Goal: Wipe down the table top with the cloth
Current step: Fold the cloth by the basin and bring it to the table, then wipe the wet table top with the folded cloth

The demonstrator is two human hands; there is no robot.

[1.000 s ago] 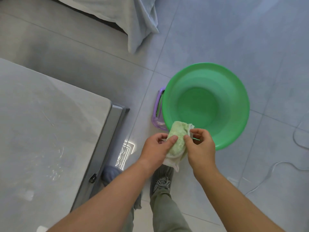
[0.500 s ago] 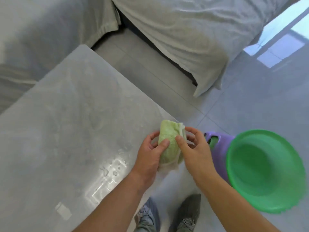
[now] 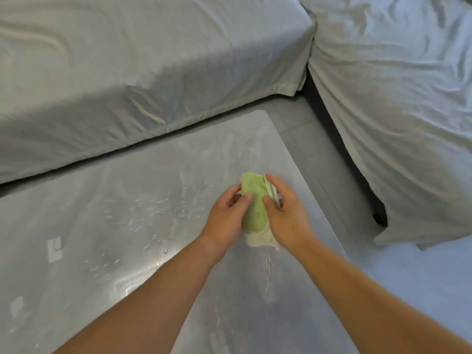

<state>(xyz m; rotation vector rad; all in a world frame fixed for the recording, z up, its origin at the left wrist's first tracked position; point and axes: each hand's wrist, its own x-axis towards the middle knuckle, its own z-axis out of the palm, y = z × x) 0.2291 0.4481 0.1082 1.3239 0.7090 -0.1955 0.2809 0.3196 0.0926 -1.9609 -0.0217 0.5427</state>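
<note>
A folded light green cloth [image 3: 253,208] with a pale underside is held above the right part of the grey table top [image 3: 107,226]. My left hand [image 3: 226,221] grips its left side and my right hand [image 3: 287,215] grips its right side, thumbs on top. The cloth's lower end hangs down between my wrists. Water droplets and wet streaks lie on the table top to the left of and below the cloth.
A sofa under a grey cover [image 3: 127,72] runs along the table's far edge. A second covered section [image 3: 396,111] stands to the right, across a narrow strip of tiled floor [image 3: 408,282]. A small pale sticker [image 3: 55,249] sits on the table at left.
The view has swung from the green basin on the floor over to the table. Both hands have carried the cloth from above the basin to above the table top.
</note>
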